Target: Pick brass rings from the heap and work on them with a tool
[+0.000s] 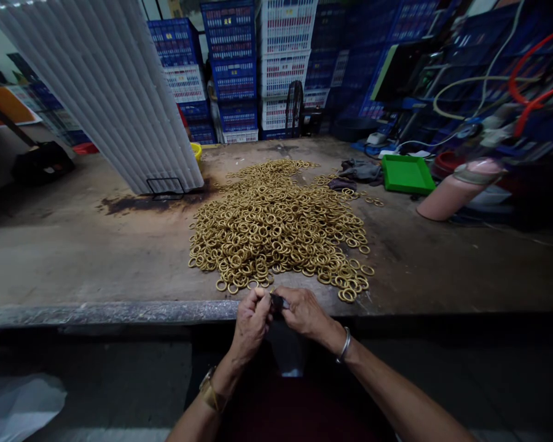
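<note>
A large heap of brass-coloured rings [276,227] lies on the workbench [133,270] in front of me. Just over the bench's front edge, my left hand [252,322] and my right hand [306,314] meet at the fingertips. My right hand is closed round a small dark tool [279,301], whose exact kind does not show. The fingers of my left hand are pinched together against the tool's tip; whatever they hold is too small and covered to make out. The nearest loose rings lie on the bench just beyond my fingertips.
A tall corrugated whitish panel [115,92] leans on a black wire stand [166,187] at left. To the right are a green tray [408,174], dark gloves [360,170] and a pink spray bottle [458,190]. Stacked blue crates [233,77] and white crates [286,73] stand behind.
</note>
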The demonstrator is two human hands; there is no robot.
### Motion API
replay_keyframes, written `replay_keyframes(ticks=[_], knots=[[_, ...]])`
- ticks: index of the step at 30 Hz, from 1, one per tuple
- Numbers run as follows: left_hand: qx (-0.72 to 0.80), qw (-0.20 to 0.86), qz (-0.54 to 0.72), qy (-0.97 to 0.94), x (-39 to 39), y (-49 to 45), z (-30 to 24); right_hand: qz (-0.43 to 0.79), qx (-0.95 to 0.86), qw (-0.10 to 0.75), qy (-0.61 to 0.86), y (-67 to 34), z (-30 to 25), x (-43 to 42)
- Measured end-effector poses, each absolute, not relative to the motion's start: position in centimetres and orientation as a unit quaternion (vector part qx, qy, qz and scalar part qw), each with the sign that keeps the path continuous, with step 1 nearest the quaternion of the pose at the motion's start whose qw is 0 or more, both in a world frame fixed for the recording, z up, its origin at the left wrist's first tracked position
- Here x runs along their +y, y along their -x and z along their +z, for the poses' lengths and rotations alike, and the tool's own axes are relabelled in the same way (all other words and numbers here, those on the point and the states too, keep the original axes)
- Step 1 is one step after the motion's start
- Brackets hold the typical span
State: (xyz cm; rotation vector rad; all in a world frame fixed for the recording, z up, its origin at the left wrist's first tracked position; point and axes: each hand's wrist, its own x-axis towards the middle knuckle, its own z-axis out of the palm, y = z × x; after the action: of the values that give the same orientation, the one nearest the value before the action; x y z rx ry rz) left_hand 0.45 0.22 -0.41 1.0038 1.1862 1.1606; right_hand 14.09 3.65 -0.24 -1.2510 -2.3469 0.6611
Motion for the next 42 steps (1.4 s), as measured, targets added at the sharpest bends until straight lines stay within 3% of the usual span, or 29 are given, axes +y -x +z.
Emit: replay_keyframes(ticks=[10,20,25,30,34,38,42], knots=[[0.464,0.603,0.479,-0.438,-0.4,-0.2,-0.6,0.224,-0.825,0.157,0.494,-14.7,-1.0,4.7],[0.393,0.701,0.547,-0.234,0.0,0.1,-0.6,0.108,-0.771,0.178,0.602,-13.4,-1.4,7.2],[0.365,0.730,0.547,-0.187,0.1,0.4,-0.4,0.091,-0.783,0.132,0.601,-12.7,-1.1,7.9],[0.334,0.761,0.549,-0.089,0.6,0.8,-1.0,0.110,-0.783,0.167,0.589,-13.1,-1.2,8.1],[0.338,0.754,0.560,-0.066,1.2,0.7,-1.0,0.220,-0.749,0.254,0.570,-13.7,-1.2,8.2],[0.333,0.758,0.555,-0.085,1.8,0.7,-0.4,0.470,-0.618,0.341,0.530,-14.0,-0.4,7.5],[0.331,0.765,0.548,-0.061,2.2,0.4,0.1,0.672,-0.459,0.360,0.456,-14.2,0.5,6.2]])
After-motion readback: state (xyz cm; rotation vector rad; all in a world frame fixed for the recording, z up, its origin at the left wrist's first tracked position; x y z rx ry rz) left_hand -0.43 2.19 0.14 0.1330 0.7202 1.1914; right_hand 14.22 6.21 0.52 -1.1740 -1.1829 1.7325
